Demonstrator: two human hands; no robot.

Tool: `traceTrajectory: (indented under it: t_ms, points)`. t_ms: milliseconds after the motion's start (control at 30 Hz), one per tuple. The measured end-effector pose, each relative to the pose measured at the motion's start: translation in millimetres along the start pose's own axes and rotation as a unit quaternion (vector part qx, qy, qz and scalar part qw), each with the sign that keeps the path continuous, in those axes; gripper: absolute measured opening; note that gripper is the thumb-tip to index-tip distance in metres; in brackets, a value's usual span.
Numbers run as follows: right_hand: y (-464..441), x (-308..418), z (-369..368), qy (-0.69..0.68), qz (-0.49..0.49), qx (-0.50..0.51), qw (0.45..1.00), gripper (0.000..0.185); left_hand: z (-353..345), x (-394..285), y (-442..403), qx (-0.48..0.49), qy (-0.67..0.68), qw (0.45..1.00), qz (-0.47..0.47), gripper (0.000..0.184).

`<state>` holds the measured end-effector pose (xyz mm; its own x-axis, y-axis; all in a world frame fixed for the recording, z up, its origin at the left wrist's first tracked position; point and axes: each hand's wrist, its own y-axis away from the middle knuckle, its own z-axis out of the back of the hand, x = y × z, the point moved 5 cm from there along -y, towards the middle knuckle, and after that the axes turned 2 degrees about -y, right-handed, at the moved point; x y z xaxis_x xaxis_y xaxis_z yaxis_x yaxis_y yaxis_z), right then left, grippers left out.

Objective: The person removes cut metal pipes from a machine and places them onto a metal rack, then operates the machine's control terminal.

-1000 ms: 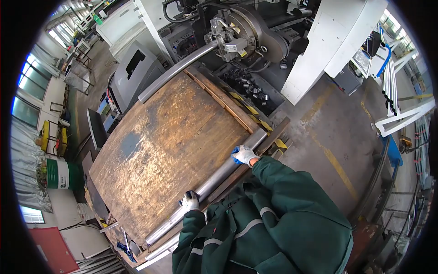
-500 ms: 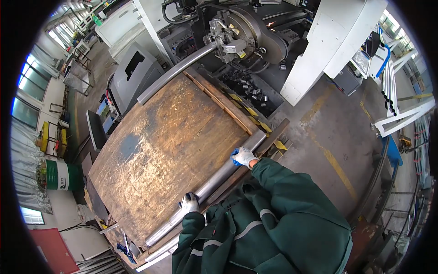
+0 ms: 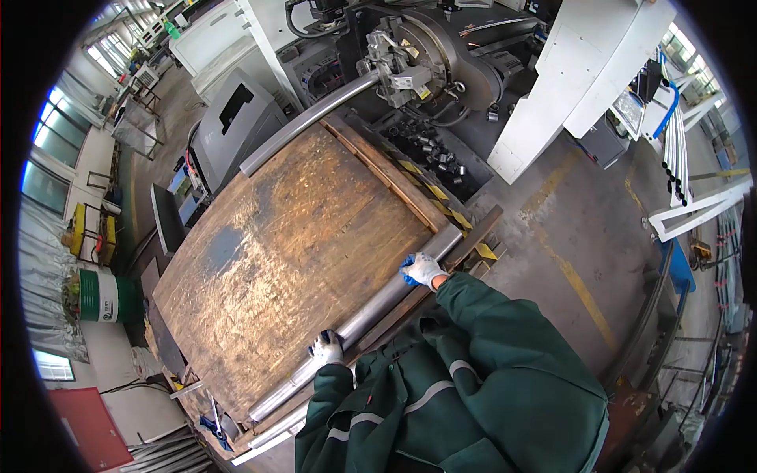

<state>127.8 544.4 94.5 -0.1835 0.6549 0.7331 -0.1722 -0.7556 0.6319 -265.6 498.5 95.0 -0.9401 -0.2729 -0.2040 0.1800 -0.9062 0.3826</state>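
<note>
A long silver metal tube [image 3: 371, 307] lies along the near edge of a worn wooden tabletop [image 3: 292, 260]. My left hand [image 3: 326, 348], in a white and dark-blue glove, is closed around the tube left of its middle. Farther up toward the right end, my right hand [image 3: 421, 270] grips the same tube in a white and blue glove. The undersides of both hands' fingers are partly hidden. Across the table's far side, another metal tube [image 3: 307, 122] runs into the clamp [image 3: 398, 72] of a machine.
Short cut metal pieces [image 3: 430, 148] lie in a pit beside the machine. A white machine post [image 3: 544, 94] stands at the right. A grey cabinet [image 3: 236, 122] is beyond the table, a green and white drum [image 3: 98, 296] at the left. Long tubes [image 3: 675, 154] lean on a rack.
Hands and near tube stay almost in place. The view has shifted slightly. Bright sparks seen behind the machine's round head earlier no longer show.
</note>
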Motion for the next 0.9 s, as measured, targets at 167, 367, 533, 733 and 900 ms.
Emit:
traceTrajectory:
  t_ms: [167,367,533,733,900]
  points:
    - [5,5,2,0.005,-0.005,-0.002,1.0,0.017,-4,3,-3,-0.02,0.003,1.0,0.0,0.054]
    - [8,8,3,0.022,0.005,0.005,1.0,0.017,4,-6,3,-0.054,0.006,0.998,-0.008,0.046]
    - [-18,-7,-5,-0.032,0.03,0.079,0.996,0.017,3,5,1,-0.035,0.09,0.993,-0.066,0.03]
    - [-20,45,-47,-0.021,0.049,0.312,0.948,0.03,30,9,55,-0.309,0.213,0.927,0.003,0.026]
    - [-30,72,-130,0.131,0.102,0.267,0.949,0.003,10,32,112,-0.43,0.222,0.866,0.128,0.027]
